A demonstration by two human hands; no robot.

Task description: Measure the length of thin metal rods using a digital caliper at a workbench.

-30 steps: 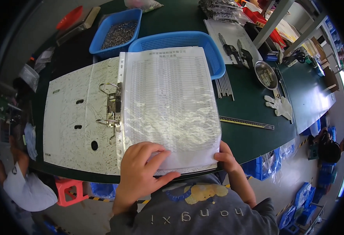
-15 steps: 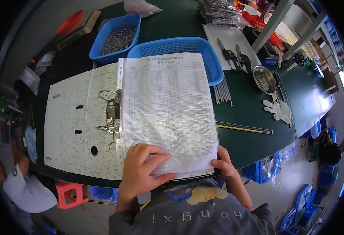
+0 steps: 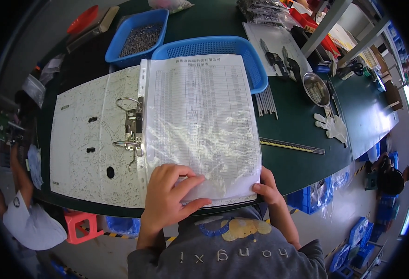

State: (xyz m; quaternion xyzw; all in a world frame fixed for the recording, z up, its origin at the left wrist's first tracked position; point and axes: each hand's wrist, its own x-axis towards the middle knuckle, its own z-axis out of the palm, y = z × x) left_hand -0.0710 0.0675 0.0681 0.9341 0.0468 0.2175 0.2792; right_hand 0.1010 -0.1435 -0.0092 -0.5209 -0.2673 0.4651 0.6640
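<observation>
An open lever arch binder [image 3: 81, 135] with a worn, speckled white cover lies before me, its metal ring mechanism [image 3: 134, 125] in the middle. On its right side is a stack of clear plastic sleeves holding a printed table sheet [image 3: 197, 107]. My left hand [image 3: 169, 195] rests on the lower left of the stack, thumb and forefinger apart, with nothing between them. At the lower right corner my right hand [image 3: 270, 188] pinches the sleeves' edge, thumb on top and the other fingers mostly hidden beneath.
Behind the binder stand a blue basket [image 3: 255, 69] and a blue tray [image 3: 113, 51] of small metal parts. To the right lie metal rods [image 3: 267, 103], a ruler [image 3: 293, 146], calipers or micrometers [image 3: 279, 65], a metal bowl [image 3: 316, 89] and a white glove [image 3: 331, 126]. Another person [image 3: 32, 218] is at left.
The whole view has shifted slightly, so the binder and table sit a little higher in the picture. Both hands keep nearly the same hold on the sleeves.
</observation>
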